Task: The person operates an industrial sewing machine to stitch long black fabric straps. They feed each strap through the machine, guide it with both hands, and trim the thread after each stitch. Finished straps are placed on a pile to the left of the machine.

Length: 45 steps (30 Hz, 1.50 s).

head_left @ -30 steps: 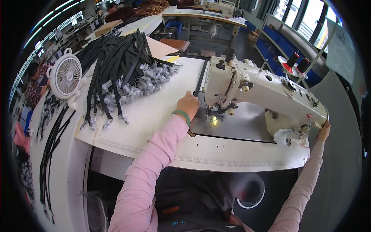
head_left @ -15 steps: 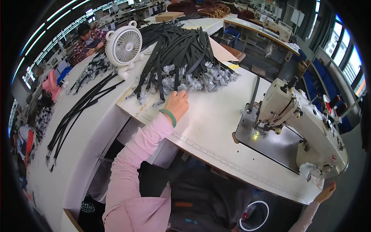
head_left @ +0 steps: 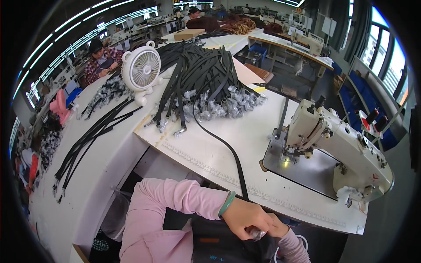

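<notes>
My left hand [head_left: 244,218] is closed on the plastic-wrapped end [head_left: 255,233] of a black strap [head_left: 232,153], low over my dark apron at the table's front edge. My right hand [head_left: 275,225] meets it there with curled fingers; what they grip is hidden. The strap runs across the white table [head_left: 212,155] from a big heap of black straps [head_left: 206,65] with plastic-wrapped ends [head_left: 237,101]. Right of it stands a sewing machine [head_left: 351,155] with its light on, and a flat dark strap [head_left: 283,116] lying by its plate [head_left: 302,171].
A white fan [head_left: 141,69] stands left of the heap. Loose straps [head_left: 94,142] lie on the left worktop. A co-worker [head_left: 98,63] sits at the back left. A pink fan [head_left: 60,107], a cardboard box [head_left: 188,33] and thread spools [head_left: 370,120] are farther off.
My left hand moved from by the machine to the heap, then drew down with one strap trailing. My right hand left the machine's right end and came in to meet it. The view shifted.
</notes>
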Each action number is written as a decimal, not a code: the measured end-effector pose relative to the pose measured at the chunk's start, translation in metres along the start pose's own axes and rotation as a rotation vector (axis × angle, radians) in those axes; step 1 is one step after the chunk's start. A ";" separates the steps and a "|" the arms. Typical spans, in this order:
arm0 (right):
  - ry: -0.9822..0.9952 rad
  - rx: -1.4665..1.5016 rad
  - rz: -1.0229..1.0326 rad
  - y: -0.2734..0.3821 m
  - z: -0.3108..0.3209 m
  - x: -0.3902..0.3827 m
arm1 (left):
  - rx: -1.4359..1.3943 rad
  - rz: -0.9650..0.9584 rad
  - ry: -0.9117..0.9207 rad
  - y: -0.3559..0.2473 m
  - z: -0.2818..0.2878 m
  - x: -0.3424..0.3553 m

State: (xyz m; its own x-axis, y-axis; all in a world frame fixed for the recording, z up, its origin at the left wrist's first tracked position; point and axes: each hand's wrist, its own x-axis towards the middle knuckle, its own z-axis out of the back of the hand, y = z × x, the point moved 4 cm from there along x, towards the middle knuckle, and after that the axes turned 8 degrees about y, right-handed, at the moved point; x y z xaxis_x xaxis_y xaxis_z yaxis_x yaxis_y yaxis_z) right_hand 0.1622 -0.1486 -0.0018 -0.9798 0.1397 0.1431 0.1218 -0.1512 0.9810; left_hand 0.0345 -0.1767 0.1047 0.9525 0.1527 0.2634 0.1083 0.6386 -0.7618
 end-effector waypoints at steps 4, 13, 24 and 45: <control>0.121 0.253 -0.126 -0.005 -0.024 -0.031 | -0.240 0.229 -0.003 0.037 0.052 -0.019; -0.019 0.012 -0.311 -0.024 -0.037 -0.046 | 0.935 0.741 -0.422 0.137 0.115 -0.091; -0.223 -0.030 -0.225 -0.009 -0.016 -0.018 | 0.989 0.730 -0.520 0.176 0.077 -0.042; -1.943 -1.126 -0.608 0.141 0.329 -0.466 | 0.845 0.713 -0.729 0.179 0.070 -0.029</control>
State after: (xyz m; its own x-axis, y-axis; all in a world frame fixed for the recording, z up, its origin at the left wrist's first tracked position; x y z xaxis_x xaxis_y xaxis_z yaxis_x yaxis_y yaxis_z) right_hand 0.6884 0.0872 0.1128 0.4748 0.6886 0.5480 -0.7920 0.0628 0.6073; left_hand 0.0068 -0.0143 0.0022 0.3276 0.8466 0.4194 -0.8112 0.4796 -0.3345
